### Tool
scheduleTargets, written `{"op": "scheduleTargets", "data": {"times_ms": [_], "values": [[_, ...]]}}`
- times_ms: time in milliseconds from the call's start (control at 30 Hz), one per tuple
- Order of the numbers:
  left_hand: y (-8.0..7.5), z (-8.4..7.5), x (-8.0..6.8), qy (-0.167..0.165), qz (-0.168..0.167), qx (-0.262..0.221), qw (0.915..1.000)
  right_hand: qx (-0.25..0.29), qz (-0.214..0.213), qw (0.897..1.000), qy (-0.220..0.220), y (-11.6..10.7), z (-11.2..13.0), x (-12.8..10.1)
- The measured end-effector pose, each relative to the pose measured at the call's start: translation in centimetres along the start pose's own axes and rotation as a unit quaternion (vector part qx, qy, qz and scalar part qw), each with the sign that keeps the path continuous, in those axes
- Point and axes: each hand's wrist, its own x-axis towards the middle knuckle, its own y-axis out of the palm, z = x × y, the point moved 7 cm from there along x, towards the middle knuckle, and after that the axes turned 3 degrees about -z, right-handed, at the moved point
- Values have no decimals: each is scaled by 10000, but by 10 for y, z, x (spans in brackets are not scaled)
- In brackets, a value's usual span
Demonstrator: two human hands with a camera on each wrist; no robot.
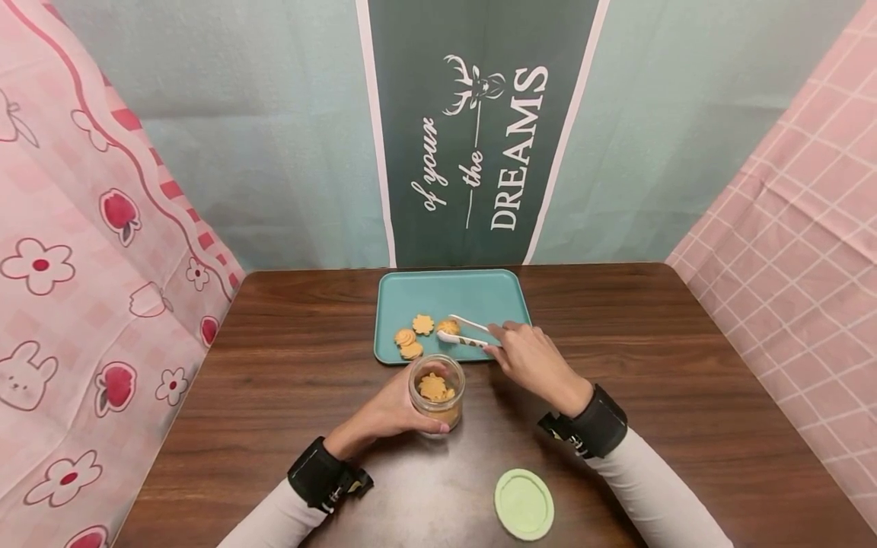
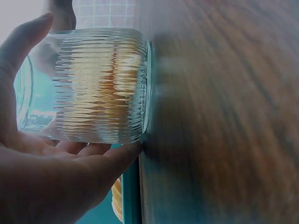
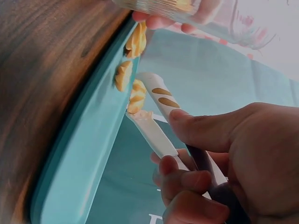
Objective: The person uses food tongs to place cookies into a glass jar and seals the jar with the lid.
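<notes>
Two hands busy: right hand (image 1: 530, 358) pinches tongs (image 1: 468, 332), tips pointing left at cookie (image 1: 448, 326); left hand (image 1: 390, 411) wraps upright jar (image 1: 437, 392).

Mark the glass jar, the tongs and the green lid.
glass jar (image 1: 437, 392), head view, open mouth.
tongs (image 1: 468, 333), head view, middle of the two arms.
green lid (image 1: 524, 504), head view, centre of its top.

The tray (image 1: 473, 293) is teal, and the cookies (image 1: 422, 325) on it are golden orange. The tongs (image 1: 468, 332) are white with tan oval marks near the tips. The jar (image 1: 437, 393) is clear ribbed glass showing orange inside. The lid (image 1: 524, 504) is pale green. The table (image 1: 685, 365) is dark brown woodgrain. The banner (image 1: 479, 129) is dark green with white lettering, and the side cloths (image 1: 75, 266) are pink with red-and-white flower and rabbit prints.
</notes>
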Motion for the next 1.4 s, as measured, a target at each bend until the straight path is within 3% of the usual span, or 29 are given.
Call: {"op": "scheduleTargets", "data": {"times_ms": [1400], "values": [[2,1,1,133,-5,-85,9999,295,-201,9994,15,-39,2,-6]]}}
